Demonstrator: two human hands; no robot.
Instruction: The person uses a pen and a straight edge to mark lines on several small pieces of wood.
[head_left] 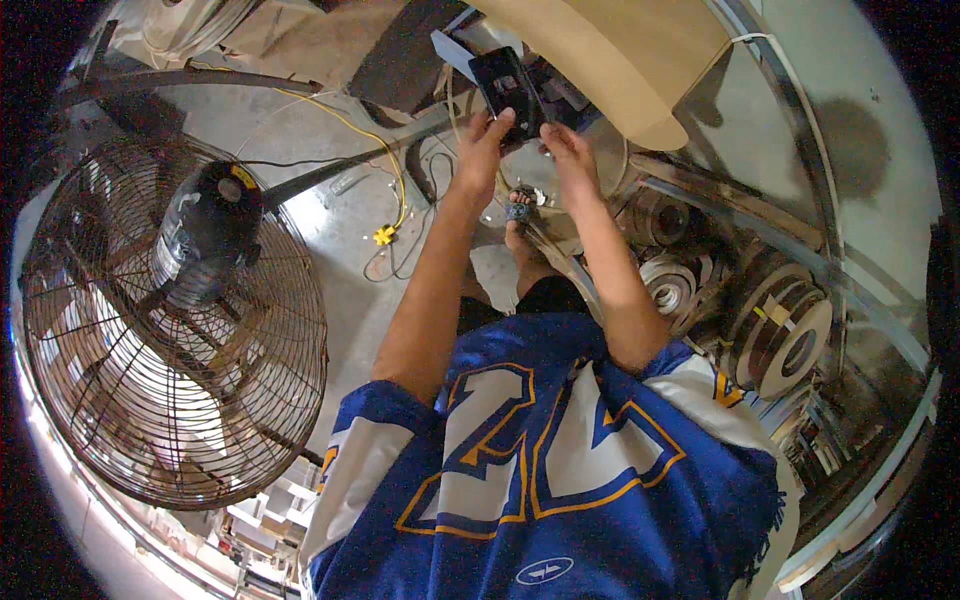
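Both my arms reach forward, away from my body, to a black rectangular object [497, 82] with a glossy surface. Its exact kind is unclear. My left hand [482, 150] grips its near left edge, with the thumb lying on top. My right hand [570, 158] has its fingers pinched together at the near right corner, where a dark thin edge or flap rises; the fingertips are partly hidden. Just beyond the object are a grey-blue panel [452, 52] and some dark parts [562, 98] that I cannot make out.
A large caged fan [180, 330] stands close on my left. A yellow cord [400, 190] with a yellow plug end [384, 235] and dark cables lie on the concrete floor. Brown cardboard [620, 60] hangs over the far right. Several reels [790, 345] sit on a rack at right.
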